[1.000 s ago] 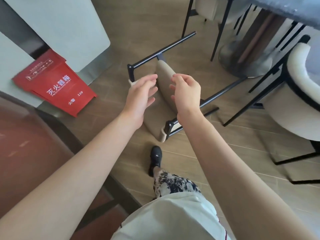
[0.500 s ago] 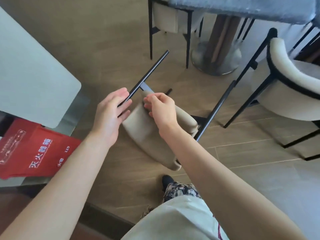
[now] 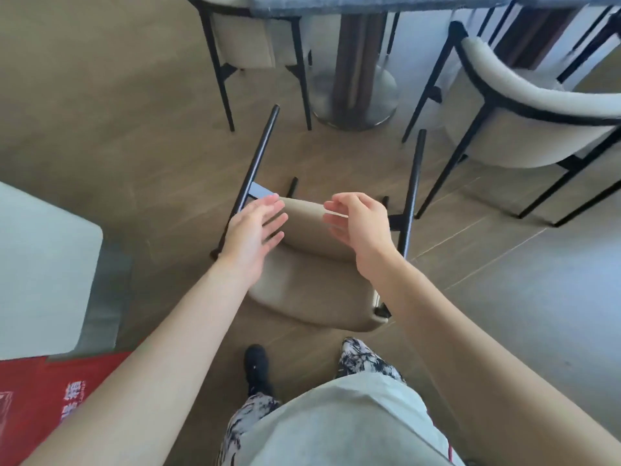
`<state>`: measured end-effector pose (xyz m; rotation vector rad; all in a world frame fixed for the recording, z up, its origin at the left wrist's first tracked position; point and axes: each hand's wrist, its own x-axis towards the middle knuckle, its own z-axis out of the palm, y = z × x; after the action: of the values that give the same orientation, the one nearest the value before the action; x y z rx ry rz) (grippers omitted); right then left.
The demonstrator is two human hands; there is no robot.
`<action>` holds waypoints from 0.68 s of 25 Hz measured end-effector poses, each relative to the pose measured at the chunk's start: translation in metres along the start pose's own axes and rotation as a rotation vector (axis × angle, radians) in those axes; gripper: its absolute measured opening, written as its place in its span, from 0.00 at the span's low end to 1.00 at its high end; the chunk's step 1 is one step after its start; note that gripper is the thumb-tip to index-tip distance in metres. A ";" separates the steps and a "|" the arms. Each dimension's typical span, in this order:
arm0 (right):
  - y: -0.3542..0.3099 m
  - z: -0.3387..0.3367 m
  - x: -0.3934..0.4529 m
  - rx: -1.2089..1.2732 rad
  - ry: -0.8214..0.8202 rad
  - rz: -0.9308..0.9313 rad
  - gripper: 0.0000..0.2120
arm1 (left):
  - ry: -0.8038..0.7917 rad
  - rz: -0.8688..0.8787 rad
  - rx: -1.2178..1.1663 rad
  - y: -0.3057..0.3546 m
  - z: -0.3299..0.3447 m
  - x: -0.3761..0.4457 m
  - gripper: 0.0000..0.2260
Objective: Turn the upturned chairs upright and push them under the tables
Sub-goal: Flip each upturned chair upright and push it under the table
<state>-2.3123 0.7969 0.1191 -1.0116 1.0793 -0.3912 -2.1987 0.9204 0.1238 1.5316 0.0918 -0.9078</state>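
Fingers (image 3: 274, 216) of the left hand (image 3: 250, 235) are straight and spread, holding nothing; fingers (image 3: 336, 213) of the right hand (image 3: 361, 227) are loosely curled, likewise empty, and whether either hand touches the beige upholstery cannot be told. Directly below and between both sets of fingers lies the upturned chair (image 3: 316, 280), its padded seat and back toward the person and its black legs (image 3: 258, 159) pointing away from the fingertips across the wooden floor (image 3: 117, 129). Nearer than the hands, a black shoe (image 3: 256, 368) and patterned trousers appear; left of the left fingers stand a pale panel (image 3: 40, 274) and a red printed box (image 3: 40, 398). Beyond the fingertips rises the table pedestal (image 3: 356, 62) with its round metal base, an upright chair (image 3: 248, 42) tucked beside it. Right of the right fingers, a curved white armchair (image 3: 524, 109) stands upright.
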 end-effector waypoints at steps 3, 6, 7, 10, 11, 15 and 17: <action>0.031 0.018 -0.014 0.119 0.193 0.065 0.07 | -0.126 -0.092 0.099 -0.001 -0.036 0.020 0.11; 0.066 0.036 -0.038 0.246 0.317 0.161 0.07 | -0.221 -0.199 0.160 -0.012 -0.069 0.041 0.11; 0.077 0.037 -0.046 0.294 0.342 0.181 0.07 | -0.235 -0.227 0.172 -0.019 -0.076 0.048 0.11; 0.116 0.040 -0.062 0.405 0.431 0.227 0.09 | -0.268 -0.309 0.219 -0.045 -0.097 0.064 0.11; 0.129 0.040 -0.065 0.431 0.460 0.251 0.09 | -0.268 -0.343 0.225 -0.056 -0.104 0.069 0.11; 0.194 0.036 -0.058 0.542 0.508 0.390 0.09 | -0.221 -0.441 0.208 -0.100 -0.138 0.098 0.11; 0.232 0.032 -0.045 0.585 0.525 0.467 0.10 | -0.179 -0.465 0.210 -0.125 -0.151 0.119 0.11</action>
<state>-2.3493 0.9640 -0.0466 -0.1168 1.5067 -0.5588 -2.1139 1.0249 -0.0616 1.6447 0.2358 -1.4576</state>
